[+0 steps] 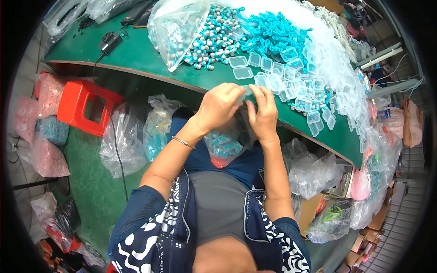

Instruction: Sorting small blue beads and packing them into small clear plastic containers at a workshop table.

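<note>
A: Case, clear, one. Where is it lying?

B: The case (247, 90) is sitting between the fingertips of both hands, by the near edge of the surface (136, 51), seen from above. Fingers are partly hiding it.

A: Hands, two. State?

B: Left hand (219, 103): pinching the case from its left. Right hand (264, 111): touching it from the right, fingertips curling inward; whether they are fully clamping, I cannot tell.

A: Handling?

B: Judging by its look and the loose cases (274, 83) that are lying near that same edge: light, thin, fairly stiff plastic, probably slippery. Hard squeezing is likely risking a crack, and any hinge is probably the weak part.

A: Hold?

B: Opposite side walls, fingertips only, keeping pressure off the flat faces.

A: Adjacent stock?

B: Teal cords (275, 36) are heaping toward the far edge, looking soft and limp; teal-and-grey plugs (214, 38) are piling left of them. A bag (223, 152) holding cases is resting below the near edge, on the lap.
</note>
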Available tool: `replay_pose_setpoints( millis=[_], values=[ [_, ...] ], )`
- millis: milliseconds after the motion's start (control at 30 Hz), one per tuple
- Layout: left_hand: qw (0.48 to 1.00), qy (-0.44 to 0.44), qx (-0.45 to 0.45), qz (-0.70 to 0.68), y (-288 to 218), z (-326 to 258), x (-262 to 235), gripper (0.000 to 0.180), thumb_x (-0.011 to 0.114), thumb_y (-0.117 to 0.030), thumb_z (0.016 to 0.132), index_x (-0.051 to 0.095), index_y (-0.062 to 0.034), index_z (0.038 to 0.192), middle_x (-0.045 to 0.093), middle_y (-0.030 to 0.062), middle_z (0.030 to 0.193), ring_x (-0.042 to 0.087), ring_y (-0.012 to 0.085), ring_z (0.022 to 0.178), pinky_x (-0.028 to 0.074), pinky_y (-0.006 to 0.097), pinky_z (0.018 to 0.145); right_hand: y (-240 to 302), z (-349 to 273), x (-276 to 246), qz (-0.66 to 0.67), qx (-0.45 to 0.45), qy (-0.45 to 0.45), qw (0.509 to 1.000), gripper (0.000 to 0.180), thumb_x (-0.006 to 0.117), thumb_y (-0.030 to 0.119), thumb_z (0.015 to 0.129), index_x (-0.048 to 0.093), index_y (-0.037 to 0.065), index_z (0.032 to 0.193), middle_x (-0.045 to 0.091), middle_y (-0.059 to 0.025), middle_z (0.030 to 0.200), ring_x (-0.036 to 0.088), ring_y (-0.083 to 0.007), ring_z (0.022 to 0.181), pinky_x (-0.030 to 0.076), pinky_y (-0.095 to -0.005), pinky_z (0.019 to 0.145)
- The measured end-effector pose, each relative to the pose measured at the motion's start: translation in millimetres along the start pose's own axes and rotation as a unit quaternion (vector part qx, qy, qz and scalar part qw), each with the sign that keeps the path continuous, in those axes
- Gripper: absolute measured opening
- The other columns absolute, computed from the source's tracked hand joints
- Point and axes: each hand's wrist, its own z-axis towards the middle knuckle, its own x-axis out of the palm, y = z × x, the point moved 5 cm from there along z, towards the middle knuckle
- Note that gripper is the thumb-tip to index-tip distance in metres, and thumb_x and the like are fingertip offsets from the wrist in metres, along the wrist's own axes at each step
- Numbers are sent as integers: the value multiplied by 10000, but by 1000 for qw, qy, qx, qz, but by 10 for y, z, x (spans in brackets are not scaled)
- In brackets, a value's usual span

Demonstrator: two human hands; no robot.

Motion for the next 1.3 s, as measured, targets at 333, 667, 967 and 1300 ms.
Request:
replay_pose_setpoints(
  millis=[333,667,967,1300],
  values=[
    [996,52,76,-9,129,-18,19,204,773,-78,740,688,-59,924,673,66,976,622,278,933,519,382,811,-164,-66,-36,-103,0,-4,995,310,668,-13,782,701,105,1067,623,-78,1068,594,-292,938,453,-416,779],
    [997,44,47,-40,119,44,20,268,799,-137,731,681,-72,962,648,75,981,626,276,895,516,378,779,-738,794,-113,-92,-19,-1,996,178,667,60,826,731,155,963,677,-44,970,626,-296,915,454,-426,788],
    [996,71,-2,-58,355,84,13,330,812,-215,721,704,-65,994,655,83,997,629,285,920,523,393,791,-1032,1516,700,-228,-114,51,966,216,567,156,875,748,193,987,671,2,950,624,-255,944,411,-483,859],
    [996,61,-14,-58,339,85,65,313,819,-249,723,713,-82,965,653,60,964,632,282,910,514,396,769,-961,1341,180,-127,-74,61,987,152,747,146,799,722,136,949,700,-46,895,665,-269,874,456,-447,772]
  ],
)
